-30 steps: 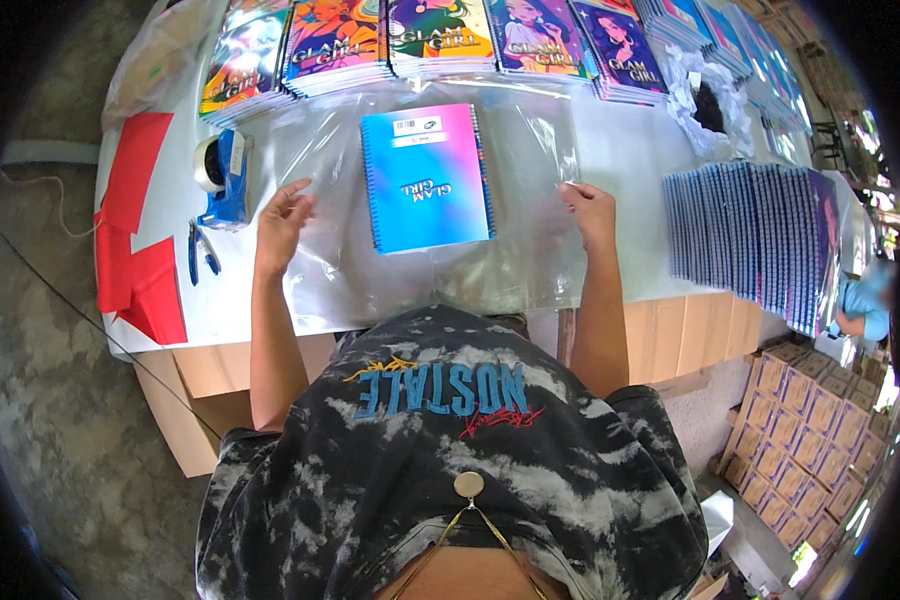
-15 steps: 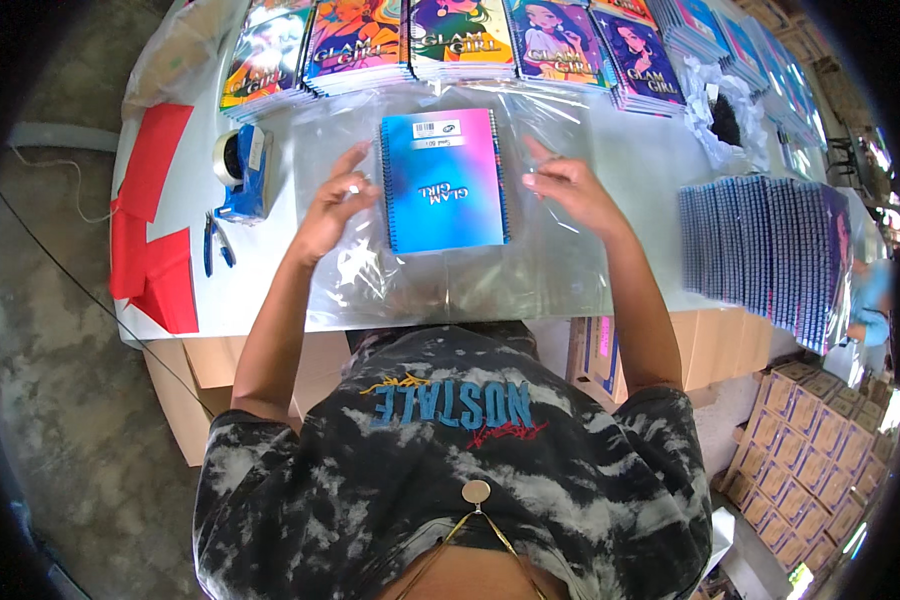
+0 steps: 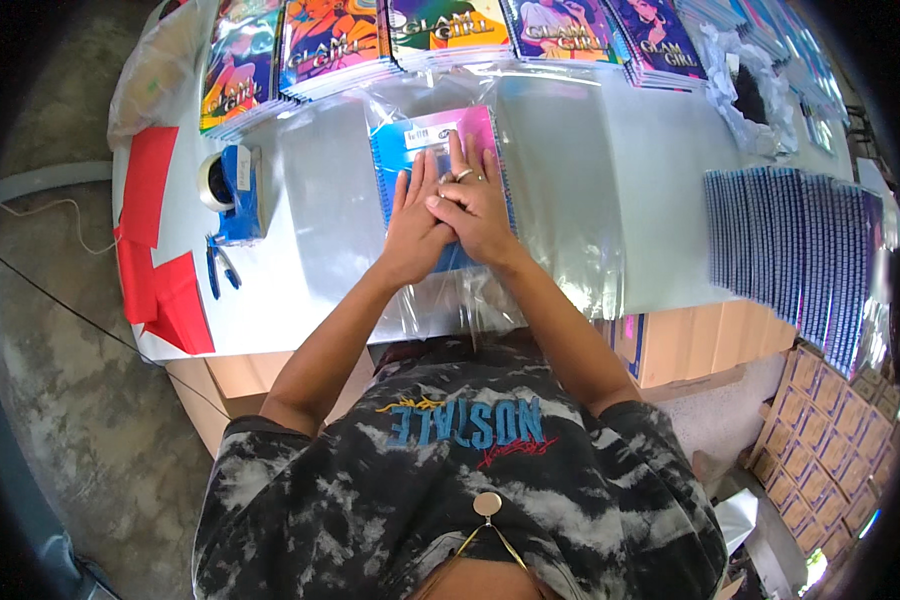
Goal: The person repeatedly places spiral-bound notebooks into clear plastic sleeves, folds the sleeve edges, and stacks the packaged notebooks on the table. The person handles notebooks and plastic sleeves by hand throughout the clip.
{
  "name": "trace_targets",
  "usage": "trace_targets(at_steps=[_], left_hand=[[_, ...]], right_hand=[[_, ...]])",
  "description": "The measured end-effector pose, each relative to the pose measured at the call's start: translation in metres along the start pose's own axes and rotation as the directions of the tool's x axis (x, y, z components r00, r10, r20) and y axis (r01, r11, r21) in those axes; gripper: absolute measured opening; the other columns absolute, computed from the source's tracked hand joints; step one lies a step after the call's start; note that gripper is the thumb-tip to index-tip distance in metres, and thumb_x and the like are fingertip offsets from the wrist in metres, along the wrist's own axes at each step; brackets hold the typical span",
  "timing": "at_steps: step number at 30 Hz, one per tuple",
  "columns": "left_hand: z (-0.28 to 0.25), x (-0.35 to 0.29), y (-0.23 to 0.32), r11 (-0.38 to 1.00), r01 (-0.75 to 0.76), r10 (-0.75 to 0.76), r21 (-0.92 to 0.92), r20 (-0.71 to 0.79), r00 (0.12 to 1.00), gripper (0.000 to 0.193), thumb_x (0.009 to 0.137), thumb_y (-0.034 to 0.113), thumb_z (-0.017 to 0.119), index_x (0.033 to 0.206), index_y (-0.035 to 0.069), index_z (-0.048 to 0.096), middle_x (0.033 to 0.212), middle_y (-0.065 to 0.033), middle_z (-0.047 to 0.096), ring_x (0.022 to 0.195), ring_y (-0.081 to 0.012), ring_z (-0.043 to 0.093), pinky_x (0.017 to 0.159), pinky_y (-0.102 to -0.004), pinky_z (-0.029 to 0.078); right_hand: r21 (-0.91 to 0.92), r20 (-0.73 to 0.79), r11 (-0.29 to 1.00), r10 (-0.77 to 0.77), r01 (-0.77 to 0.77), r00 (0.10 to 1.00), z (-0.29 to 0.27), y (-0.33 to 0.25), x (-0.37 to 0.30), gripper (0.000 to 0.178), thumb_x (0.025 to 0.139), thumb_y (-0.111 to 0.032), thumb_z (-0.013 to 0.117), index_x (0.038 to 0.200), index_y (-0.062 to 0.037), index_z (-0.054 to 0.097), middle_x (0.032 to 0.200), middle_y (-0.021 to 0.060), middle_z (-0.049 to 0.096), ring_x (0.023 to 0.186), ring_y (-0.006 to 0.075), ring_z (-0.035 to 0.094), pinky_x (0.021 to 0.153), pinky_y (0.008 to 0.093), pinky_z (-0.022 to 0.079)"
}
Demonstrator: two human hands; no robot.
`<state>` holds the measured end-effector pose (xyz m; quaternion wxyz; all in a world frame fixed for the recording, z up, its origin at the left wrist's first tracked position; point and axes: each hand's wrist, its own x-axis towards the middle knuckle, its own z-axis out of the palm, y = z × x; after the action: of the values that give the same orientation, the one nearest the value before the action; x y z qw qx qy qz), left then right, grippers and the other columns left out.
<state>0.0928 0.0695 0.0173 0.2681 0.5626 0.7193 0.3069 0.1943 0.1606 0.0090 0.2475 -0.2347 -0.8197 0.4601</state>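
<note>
A spiral notebook with a blue-to-pink cover lies on the table amid clear plastic film, its white label toward the far end. Both of my hands press flat on it. My left hand covers its left and middle part, fingers stretched out and pointing away from me. My right hand, with a ring on one finger, overlaps the inner edge of the left, its fingers also extended. Clear plastic spreads out on both sides of the notebook and over the table's near edge. Much of the cover is hidden under my hands.
Stacks of colourful notebooks line the far edge. A row of spiral-bound notebooks stands at the right. At left are a blue tape dispenser, blue snips and red sheets. Crumpled plastic lies far right.
My hands have come inward from either side of the notebook and now lie flat on it, overlapping. The view has shifted slightly.
</note>
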Motion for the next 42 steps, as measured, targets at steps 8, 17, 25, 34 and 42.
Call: trace_targets(at_steps=[8, 17, 25, 34, 42], left_hand=[[-0.079, 0.094, -0.055, 0.976, -0.083, 0.180, 0.201, -0.538, 0.824, 0.056, 0.075, 0.028, 0.070, 0.122, 0.004, 0.051, 0.109, -0.0197, 0.058, 0.101, -0.0331, 0.055, 0.084, -0.0374, 0.046], [-0.125, 0.203, -0.005, 0.981, 0.015, 0.096, 0.191, -0.559, 0.824, 0.039, 0.078, 0.046, 0.063, 0.087, 0.008, 0.068, 0.075, -0.0121, 0.065, 0.070, -0.0269, 0.063, 0.066, -0.0359, 0.048], [-0.098, 0.145, -0.024, 0.996, 0.064, -0.011, 0.061, -0.636, 0.772, 0.019, 0.082, 0.017, 0.057, 0.093, 0.006, 0.068, 0.083, -0.0139, 0.067, 0.073, -0.0271, 0.065, 0.066, -0.0340, 0.050], [0.001, 0.009, -0.021, 0.798, 0.162, -0.070, 0.580, -0.178, 0.982, 0.063, 0.090, 0.031, 0.043, 0.140, -0.002, 0.022, 0.149, -0.0193, 0.012, 0.138, -0.0387, 0.003, 0.109, -0.0535, 0.001], [-0.002, 0.014, -0.010, 0.790, 0.108, -0.046, 0.604, -0.118, 0.992, 0.073, 0.084, 0.033, 0.050, 0.141, -0.001, 0.020, 0.149, -0.0194, 0.012, 0.139, -0.0371, 0.003, 0.107, -0.0572, 0.000]], right_hand=[[-0.473, 0.049, 0.880, -0.022, 0.043, 0.999, 0.007, -0.013, 0.002, 0.026, 0.083, -0.030, 0.055, 0.074, -0.0087, 0.068, 0.144, 0.0228, 0.025, 0.136, 0.0355, 0.020, 0.110, 0.0470, 0.008], [-0.487, 0.060, 0.872, -0.025, 0.051, 0.998, 0.002, -0.008, -0.002, 0.023, 0.082, -0.028, 0.055, 0.074, -0.0105, 0.069, 0.145, 0.0222, 0.024, 0.136, 0.0349, 0.018, 0.111, 0.0466, 0.008], [-0.500, 0.054, 0.863, -0.052, 0.072, 0.997, 0.003, -0.004, -0.002, 0.027, 0.082, -0.029, 0.053, 0.076, -0.0094, 0.069, 0.142, 0.0206, 0.031, 0.136, 0.0344, 0.021, 0.111, 0.0460, 0.009], [-0.130, 0.069, 0.991, 0.047, -0.037, 0.996, -0.011, -0.003, 0.001, 0.033, 0.085, -0.030, 0.047, 0.084, -0.0053, 0.068, 0.142, 0.0225, 0.030, 0.135, 0.0386, 0.020, 0.110, 0.0484, 0.009], [-0.253, 0.410, 0.947, -0.079, 0.196, 0.908, -0.007, 0.018, 0.022, 0.032, 0.084, -0.027, 0.045, 0.077, -0.0039, 0.066, 0.142, 0.0276, 0.024, 0.136, 0.0415, 0.012, 0.108, 0.0534, 0.000]])
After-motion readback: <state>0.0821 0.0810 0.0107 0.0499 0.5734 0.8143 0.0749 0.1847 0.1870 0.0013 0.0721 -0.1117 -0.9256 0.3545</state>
